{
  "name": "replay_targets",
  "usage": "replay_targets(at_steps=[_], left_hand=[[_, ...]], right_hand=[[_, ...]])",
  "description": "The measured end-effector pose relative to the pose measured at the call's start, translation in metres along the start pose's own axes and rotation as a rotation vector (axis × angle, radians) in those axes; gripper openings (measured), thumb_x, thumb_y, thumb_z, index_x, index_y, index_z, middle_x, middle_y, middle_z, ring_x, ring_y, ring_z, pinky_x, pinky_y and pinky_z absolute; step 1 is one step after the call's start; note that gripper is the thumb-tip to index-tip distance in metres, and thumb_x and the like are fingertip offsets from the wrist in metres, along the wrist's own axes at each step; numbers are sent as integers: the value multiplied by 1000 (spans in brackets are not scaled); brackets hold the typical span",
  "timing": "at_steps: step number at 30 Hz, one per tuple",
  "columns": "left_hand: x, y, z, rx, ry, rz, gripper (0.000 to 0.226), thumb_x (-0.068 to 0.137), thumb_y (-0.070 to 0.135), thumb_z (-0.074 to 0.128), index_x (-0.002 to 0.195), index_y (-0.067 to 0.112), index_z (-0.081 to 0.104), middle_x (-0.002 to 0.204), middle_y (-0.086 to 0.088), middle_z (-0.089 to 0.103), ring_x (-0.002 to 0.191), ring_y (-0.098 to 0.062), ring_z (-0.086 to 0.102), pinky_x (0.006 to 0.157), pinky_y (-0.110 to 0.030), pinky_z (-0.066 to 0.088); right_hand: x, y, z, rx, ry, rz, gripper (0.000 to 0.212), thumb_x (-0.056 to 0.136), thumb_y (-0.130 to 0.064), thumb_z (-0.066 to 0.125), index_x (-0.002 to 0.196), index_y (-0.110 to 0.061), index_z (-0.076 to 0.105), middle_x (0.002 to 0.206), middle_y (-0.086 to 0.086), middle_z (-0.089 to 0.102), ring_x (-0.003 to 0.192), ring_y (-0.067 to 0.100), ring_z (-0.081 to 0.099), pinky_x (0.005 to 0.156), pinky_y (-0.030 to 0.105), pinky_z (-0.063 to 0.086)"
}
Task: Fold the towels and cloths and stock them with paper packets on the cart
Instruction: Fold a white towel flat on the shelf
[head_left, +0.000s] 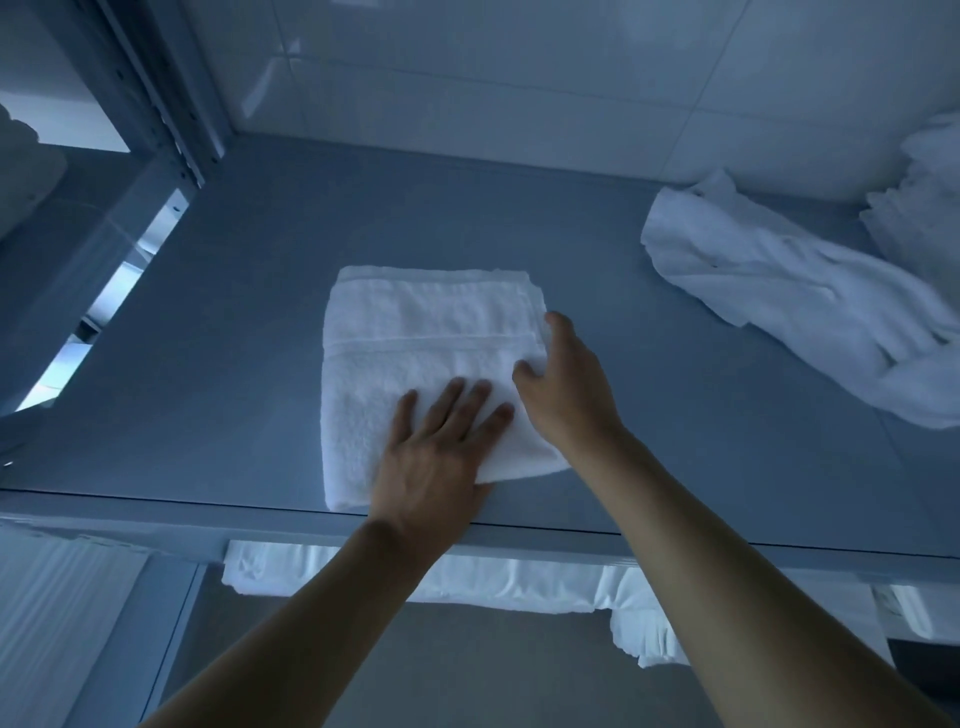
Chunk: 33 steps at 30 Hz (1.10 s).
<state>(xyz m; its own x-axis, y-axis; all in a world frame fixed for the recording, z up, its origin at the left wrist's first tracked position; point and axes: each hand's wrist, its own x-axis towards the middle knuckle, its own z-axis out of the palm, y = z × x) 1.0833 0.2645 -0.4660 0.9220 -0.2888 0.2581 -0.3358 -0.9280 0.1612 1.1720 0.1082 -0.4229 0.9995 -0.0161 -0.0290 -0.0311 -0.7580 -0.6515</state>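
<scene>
Towel folding is under way on a grey shelf (208, 364) of a metal rack backed by a glossy tiled wall (519, 78). Near the shelf's front edge lies a folded white towel (415, 332), a neat rectangle with a woven band running across its middle.

The left hand (441, 452) lies flat on the towel's near right part, its fingers (452, 400) straight and slightly spread, pressing down on the terry surface. The right hand (566, 384) is at the towel's right edge, its thumb curled onto the top layer and its other fingers bent round the fold, so it grips that edge. Both bare forearms reach in from below.

Well apart to the right, a crumpled white cloth (779, 291) sprawls loose on the same shelf, and just behind it, in the far right corner, sits a heap of more white linen (930, 208).

A perforated upright post (171, 119) of the rack stands at the left rear corner. Below the shelf's front lip, stacked white linens (467, 577) show on a lower level, and a striped white fabric (57, 613) hangs at the lower left.
</scene>
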Motion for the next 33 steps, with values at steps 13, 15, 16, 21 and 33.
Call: replay_targets(at_steps=[13,15,16,21,33], left_hand=[[3,-2,-4,-63,0,-34,54,88,34,59,142,30,61,156,2,51,146,-23,46,113,-58,38],[3,-1,-5,-65,-14,-42,59,86,32,60,145,31,58,159,2,47,148,-24,43,114,-58,38],[2,-1,-5,-56,-14,-47,61,85,31,63,146,31,57,160,2,45,149,-25,42,114,-58,37],[0,5,-3,-12,20,-103,55,87,28,69,141,32,61,158,1,49,148,-28,42,112,-62,36],[-11,-9,-18,-50,-128,-82,63,91,31,55,153,24,48,163,-2,40,153,-24,33,115,-55,34]], right_hand=[[75,-19,0,310,13,37,67,84,-3,74,146,-18,54,143,-2,56,130,14,53,106,29,47],[79,-26,1,340,36,-59,66,82,5,66,142,-20,59,141,-7,60,132,8,53,111,24,43],[81,-30,2,346,51,-97,66,81,6,64,141,-21,60,139,-9,62,131,6,54,109,19,42],[97,-35,9,241,32,-141,69,88,3,66,152,-17,49,149,0,56,137,13,50,88,-8,29],[22,-4,32,-360,-217,-508,54,109,-29,41,162,-22,33,172,-3,22,159,19,15,126,45,19]])
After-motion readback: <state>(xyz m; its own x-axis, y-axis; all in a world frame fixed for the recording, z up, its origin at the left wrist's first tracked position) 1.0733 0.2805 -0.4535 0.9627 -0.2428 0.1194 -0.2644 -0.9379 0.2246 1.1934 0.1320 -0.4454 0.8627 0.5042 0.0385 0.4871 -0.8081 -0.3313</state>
